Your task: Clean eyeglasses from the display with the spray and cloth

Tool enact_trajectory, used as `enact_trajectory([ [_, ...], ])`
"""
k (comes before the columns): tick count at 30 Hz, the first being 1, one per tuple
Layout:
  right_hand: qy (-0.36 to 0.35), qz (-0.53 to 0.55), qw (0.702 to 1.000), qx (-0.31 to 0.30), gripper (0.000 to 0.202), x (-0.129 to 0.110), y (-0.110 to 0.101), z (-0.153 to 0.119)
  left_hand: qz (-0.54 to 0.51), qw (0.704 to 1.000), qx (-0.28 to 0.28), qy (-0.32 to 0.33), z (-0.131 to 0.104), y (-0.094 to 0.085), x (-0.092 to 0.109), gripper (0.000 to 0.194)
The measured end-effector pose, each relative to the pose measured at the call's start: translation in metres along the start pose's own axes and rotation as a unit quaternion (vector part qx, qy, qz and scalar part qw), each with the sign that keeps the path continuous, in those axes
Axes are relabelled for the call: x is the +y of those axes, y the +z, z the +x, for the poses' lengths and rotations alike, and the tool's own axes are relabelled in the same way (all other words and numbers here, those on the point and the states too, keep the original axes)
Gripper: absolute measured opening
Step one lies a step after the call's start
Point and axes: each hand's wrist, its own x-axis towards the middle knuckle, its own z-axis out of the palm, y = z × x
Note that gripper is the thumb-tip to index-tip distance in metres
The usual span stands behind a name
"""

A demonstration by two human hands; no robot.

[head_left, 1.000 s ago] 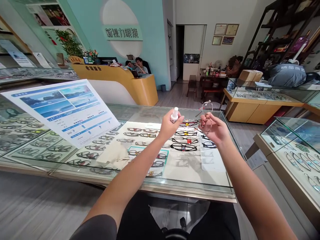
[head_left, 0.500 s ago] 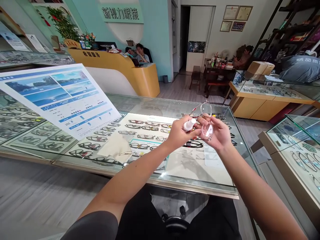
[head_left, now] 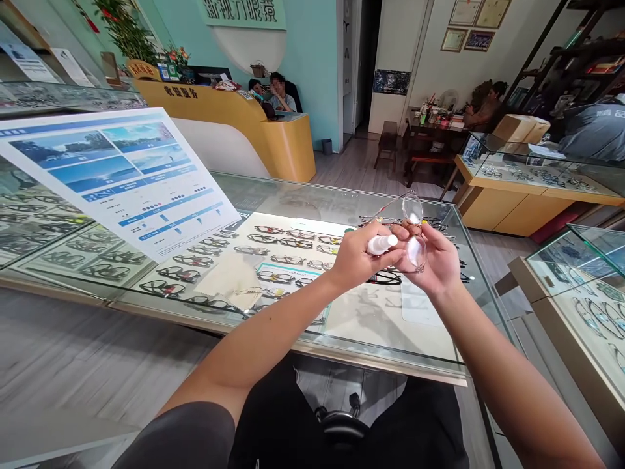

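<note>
My left hand [head_left: 355, 253] is closed around a small white bottle [head_left: 381, 245], its capped end pointing right. Just beside it, my right hand [head_left: 443, 262] grips a pair of eyeglasses [head_left: 415, 253] with round, thin clear rims. The two hands meet over the glass counter, and fingertips overlap around the frame's bridge. White patches show on both lenses; whether they are glare or liquid I cannot tell. One temple arm reaches out to the left. A beige cloth [head_left: 229, 280] lies on the counter, left of my hands.
Below me is a glass display counter [head_left: 351, 326] with several rows of eyeglasses inside. A printed sheet with blue pictures [head_left: 131, 189] stands tilted at the left. Another glass case [head_left: 586, 306] is at the right. People sit behind a yellow reception desk [head_left: 288, 146] and farther back.
My hands and the eyeglasses appear slightly farther right, and the lenses now look whiter. The bottle has turned to point more to the right. The camera view has shifted a little.
</note>
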Motion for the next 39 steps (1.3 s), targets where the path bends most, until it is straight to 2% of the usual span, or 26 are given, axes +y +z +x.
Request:
enact_trajectory([
  [7, -0.005, 0.034, 0.999, -0.008, 0.027, -0.001, 0.004, 0.001, -0.030, 0.999, 0.006, 0.013, 0.001, 0.000, 0.002, 0.034],
  [13, -0.011, -0.001, 1.000, -0.005, 0.028, -0.002, 0.004, 0.001, -0.037, 0.999, 0.004, 0.010, 0.002, 0.000, 0.005, 0.031],
  [19, -0.011, -0.058, 0.998, 0.006, 0.025, -0.014, 0.005, -0.002, -0.032, 0.999, -0.027, 0.006, 0.007, -0.005, 0.007, 0.022],
  [23, -0.029, -0.150, 0.988, 0.020, 0.024, -0.022, -0.001, -0.003, -0.032, 0.994, -0.096, -0.031, 0.015, -0.015, 0.001, 0.022],
  [26, -0.021, -0.169, 0.985, 0.032, 0.026, -0.025, -0.006, -0.003, -0.041, 0.989, -0.129, -0.062, 0.021, -0.023, -0.003, 0.028],
  [33, -0.015, -0.168, 0.985, 0.029, 0.026, -0.027, -0.004, -0.003, -0.047, 0.983, -0.148, -0.096, 0.025, -0.031, -0.007, 0.030],
  [39, -0.008, -0.168, 0.985, 0.025, 0.028, -0.028, -0.004, -0.004, -0.036, 0.983, -0.153, -0.090, 0.026, -0.034, -0.013, 0.026],
])
